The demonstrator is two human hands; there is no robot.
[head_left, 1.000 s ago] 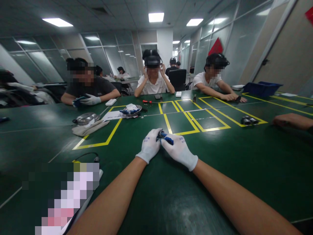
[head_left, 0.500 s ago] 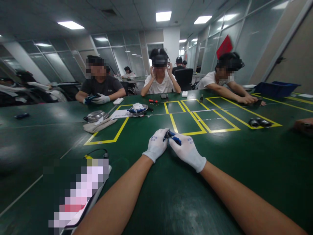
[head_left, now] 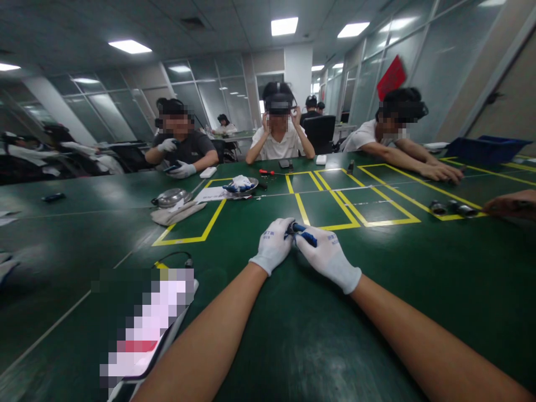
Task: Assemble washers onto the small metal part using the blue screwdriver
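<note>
My left hand [head_left: 273,245], in a white glove, is closed around the near end of a small dark cylindrical piece [head_left: 292,228] with a ring-like end. My right hand [head_left: 329,254], gloved too, grips the same piece from the other side. Blue shows at the right thumb and fingers, apparently the glove's coating. Both hands meet low above the green table, nearly touching. Most of the piece is hidden by the fingers, so its exact kind cannot be made out.
Yellow tape [head_left: 389,223] outlines boxes on the green table [head_left: 318,346]. Left stand a phone [head_left: 146,329], a metal lid [head_left: 173,197], beige gloves [head_left: 180,214] and a plate [head_left: 253,187] bearing blue-white gloves. Dark metal cylinders [head_left: 464,209] lie right. Co-workers sit opposite; a hand [head_left: 515,205] reaches in.
The view has shifted slightly; my hands keep their hold on the piece. The co-worker at left has raised one gloved hand. At the right edge, another person's hand has come further in.
</note>
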